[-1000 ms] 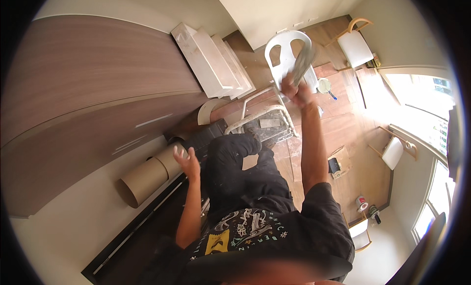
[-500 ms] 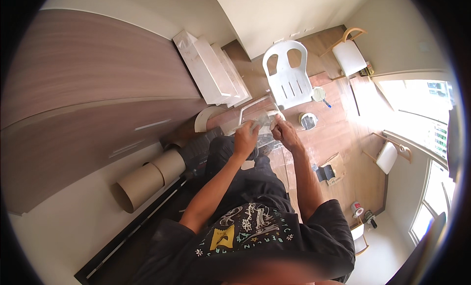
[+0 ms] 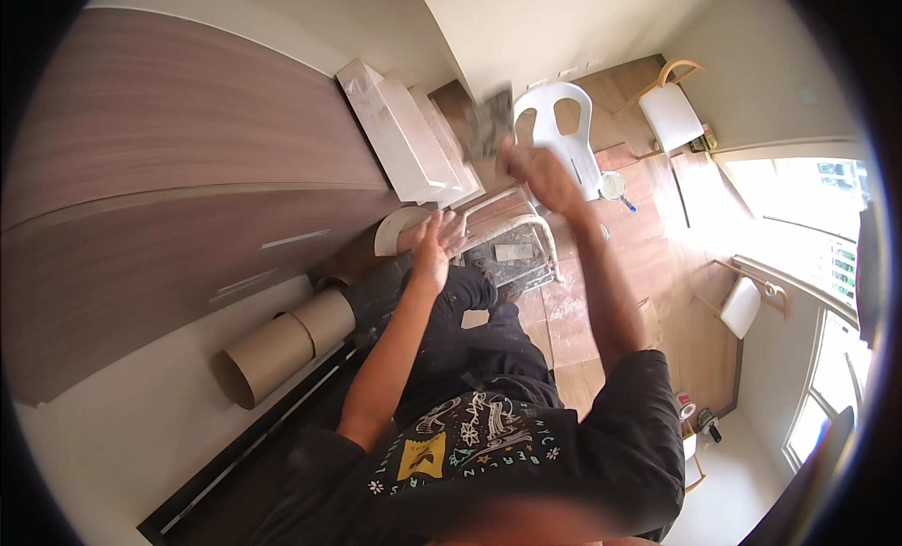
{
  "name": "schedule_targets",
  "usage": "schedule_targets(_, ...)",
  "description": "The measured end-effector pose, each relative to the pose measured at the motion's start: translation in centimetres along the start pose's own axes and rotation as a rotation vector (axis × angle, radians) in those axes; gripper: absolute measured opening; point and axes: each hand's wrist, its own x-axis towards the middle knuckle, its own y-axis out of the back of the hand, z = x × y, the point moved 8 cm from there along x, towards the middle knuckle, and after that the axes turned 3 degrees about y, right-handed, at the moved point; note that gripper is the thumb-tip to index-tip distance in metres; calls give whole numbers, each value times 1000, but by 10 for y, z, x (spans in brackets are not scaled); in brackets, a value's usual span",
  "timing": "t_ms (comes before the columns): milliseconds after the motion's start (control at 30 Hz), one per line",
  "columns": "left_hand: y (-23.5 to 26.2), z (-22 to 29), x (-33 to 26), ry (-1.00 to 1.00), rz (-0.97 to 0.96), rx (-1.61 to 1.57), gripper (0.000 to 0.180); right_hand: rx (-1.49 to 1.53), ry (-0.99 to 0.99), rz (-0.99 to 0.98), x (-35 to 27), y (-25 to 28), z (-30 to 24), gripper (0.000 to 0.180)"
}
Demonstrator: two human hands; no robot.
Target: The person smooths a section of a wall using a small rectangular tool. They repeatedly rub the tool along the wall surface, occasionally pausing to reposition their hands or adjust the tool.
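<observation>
My right hand (image 3: 550,178) is raised and blurred, closed around the handle of a putty knife. The wide grey blade of the putty knife (image 3: 490,123) points away from me, overlapping the view of the white plastic chair's back and the wall corner. Lower and to the left, my left hand (image 3: 436,250) has its fingers spread and holds nothing. It appears beside the white tube frame of a step stool (image 3: 507,228), whose dark step lies below; contact cannot be made out.
Brown wood-look panels (image 3: 197,123) fill the left side. Stacked white boards (image 3: 390,132) stand ahead. The white plastic chair (image 3: 584,161), a white tub (image 3: 613,185) with a blue-handled tool and wooden chairs (image 3: 671,114) are right. Cardboard rolls (image 3: 272,349) lie left.
My right hand has swung up and forward with the putty knife. My left hand has come away from it, moved slightly left and opened its fingers.
</observation>
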Motion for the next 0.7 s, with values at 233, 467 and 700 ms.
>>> schedule_targets(233, 89, 19, -40, -31, 238, 108, 68, 591, -115, 199, -61, -7, 255, 40)
schedule_targets(467, 124, 8, -46, -56, 326, 47, 75, -561, 212, -18, -93, -39, 263, 47)
schedule_targets(700, 66, 11, -54, -118, 273, 153, 73, 898, 23, 246, 18, 38, 48, 44)
